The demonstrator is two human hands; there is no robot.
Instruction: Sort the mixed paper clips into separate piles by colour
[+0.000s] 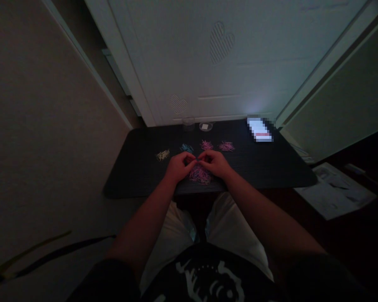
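Observation:
Over the front middle of the dark table, my left hand (pixel 178 166) and my right hand (pixel 216 163) meet almost fingertip to fingertip. Both are pinched closed; whatever is between the fingers is too small and dim to make out. Just below them lies a mixed pile of thin little pieces (pixel 200 174), mostly pink and purple. Beyond the hands are smaller heaps sorted by colour: a yellowish heap (pixel 163 155), a blue heap (pixel 187 148), a reddish-pink heap (pixel 206 144) and a pink heap (pixel 227 146). Their exact kind does not show.
At the table's (pixel 264 167) back edge stand a clear round container (pixel 188 124) and a round lid-like piece (pixel 206 126) with a white label. A lit phone (pixel 260 129) lies at the back right. A white door (pixel 182 63) rises behind; printed sheets (pixel 335 191) lie to the right.

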